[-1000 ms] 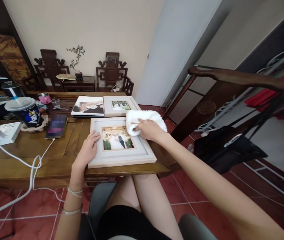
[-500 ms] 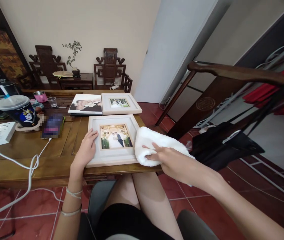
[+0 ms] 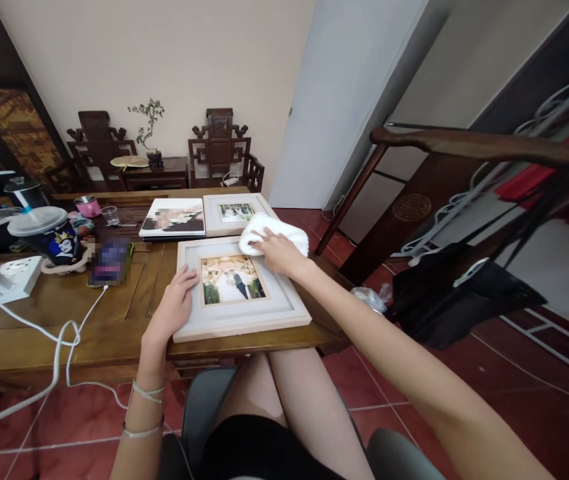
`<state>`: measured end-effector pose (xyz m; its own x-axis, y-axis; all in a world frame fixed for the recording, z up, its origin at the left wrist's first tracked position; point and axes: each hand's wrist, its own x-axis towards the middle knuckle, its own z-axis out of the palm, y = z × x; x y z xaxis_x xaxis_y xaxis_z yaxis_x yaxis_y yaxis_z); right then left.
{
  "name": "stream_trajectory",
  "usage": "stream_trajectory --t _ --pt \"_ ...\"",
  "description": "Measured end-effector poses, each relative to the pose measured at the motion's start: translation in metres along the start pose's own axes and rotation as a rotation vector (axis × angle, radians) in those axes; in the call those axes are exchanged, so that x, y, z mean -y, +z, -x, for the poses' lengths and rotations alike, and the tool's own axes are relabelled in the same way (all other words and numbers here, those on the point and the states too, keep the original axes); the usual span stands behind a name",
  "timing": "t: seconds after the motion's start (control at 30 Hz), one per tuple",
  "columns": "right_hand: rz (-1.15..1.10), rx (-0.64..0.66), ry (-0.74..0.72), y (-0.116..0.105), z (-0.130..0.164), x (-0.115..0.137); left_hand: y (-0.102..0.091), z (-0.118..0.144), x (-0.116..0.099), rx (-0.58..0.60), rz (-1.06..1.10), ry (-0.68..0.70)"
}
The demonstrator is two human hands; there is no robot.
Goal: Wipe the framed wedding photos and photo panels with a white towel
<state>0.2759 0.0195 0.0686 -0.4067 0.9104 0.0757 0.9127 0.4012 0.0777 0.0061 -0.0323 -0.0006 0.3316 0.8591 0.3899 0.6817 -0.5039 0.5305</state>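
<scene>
Head camera: a wooden tabletop (image 3: 39, 313) is seen from above, with a large pale picture frame (image 3: 239, 319) laid flat at its near edge, close to the near right corner. A photograph (image 3: 231, 279) is set in the middle of the frame behind a wide mat.

The left hand (image 3: 174, 305) is laid flat on the frame's left border, fingers spread and relaxed, the frame being pressed down rather than gripped. The right hand (image 3: 277, 251) is placed on a white cloth (image 3: 271, 231), which is pressed against the frame's far right corner; the fingers are curved over the cloth and the cloth is held beneath them. Part of the cloth is bunched beyond the hand, toward the right edge of the tabletop.

Just beyond the large frame, toward the far edge, a smaller frame (image 3: 237, 213) is laid flat, touching or nearly touching the cloth. Beside it on the left a photo book (image 3: 174, 219) is seen. Further left, a phone (image 3: 110, 261) is connected to a white cable (image 3: 67, 333) that hangs over the near edge. A dark lidded cup (image 3: 49, 233) and a white power strip (image 3: 7, 280) are placed near the left edge. A pink container (image 3: 88, 205) and a small clear glass (image 3: 110, 215) are set toward the far edge.
</scene>
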Motion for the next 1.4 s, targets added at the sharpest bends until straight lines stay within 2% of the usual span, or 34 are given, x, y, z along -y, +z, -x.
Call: stream_trajectory --t 0.2,0.27,0.33,0.43,0.6,0.7,0.87,1.0,1.1,1.17,1.23,1.3,1.4 --pt "0.044 -0.055 -0.268 0.001 -0.048 0.061 -0.001 0.000 -0.002 -0.007 0.006 -0.021" --pt "0.037 -0.023 -0.267 0.003 -0.057 0.077 -0.001 -0.001 -0.002 -0.012 0.011 -0.024" --pt "0.034 0.004 -0.230 0.004 -0.061 0.082 -0.001 -0.001 -0.002 -0.010 0.015 -0.026" --pt "0.040 0.033 -0.156 0.004 -0.054 0.066 -0.001 -0.001 -0.003 -0.002 0.013 -0.031" --pt "0.081 0.091 0.034 -0.001 -0.022 0.008 0.000 0.000 -0.003 -0.011 0.017 -0.045" --pt "0.098 0.106 0.075 -0.004 0.000 -0.011 0.002 0.000 -0.001 -0.016 0.005 -0.035" --pt "0.073 0.192 0.010 -0.016 0.043 0.001 0.003 -0.001 0.001 -0.032 -0.008 -0.026" --pt "-0.004 0.324 -0.068 -0.039 0.089 0.015 0.004 -0.001 0.000 -0.027 -0.028 -0.032" --pt "-0.140 0.381 -0.149 -0.060 0.110 0.015 0.004 -0.001 -0.001 -0.016 -0.041 -0.036" --pt "-0.231 0.346 -0.170 -0.069 0.108 0.011 0.003 -0.001 -0.001 -0.009 -0.039 -0.040" --pt "-0.245 0.242 -0.142 -0.072 0.093 0.009 0.002 -0.001 -0.001 -0.005 -0.032 -0.042" --pt "-0.169 0.111 -0.061 -0.065 0.067 0.009 0.001 0.000 -0.001 0.002 -0.026 -0.040" --pt "-0.060 -0.007 0.009 -0.043 0.023 0.011 0.001 0.000 0.000 -0.005 -0.014 -0.037"
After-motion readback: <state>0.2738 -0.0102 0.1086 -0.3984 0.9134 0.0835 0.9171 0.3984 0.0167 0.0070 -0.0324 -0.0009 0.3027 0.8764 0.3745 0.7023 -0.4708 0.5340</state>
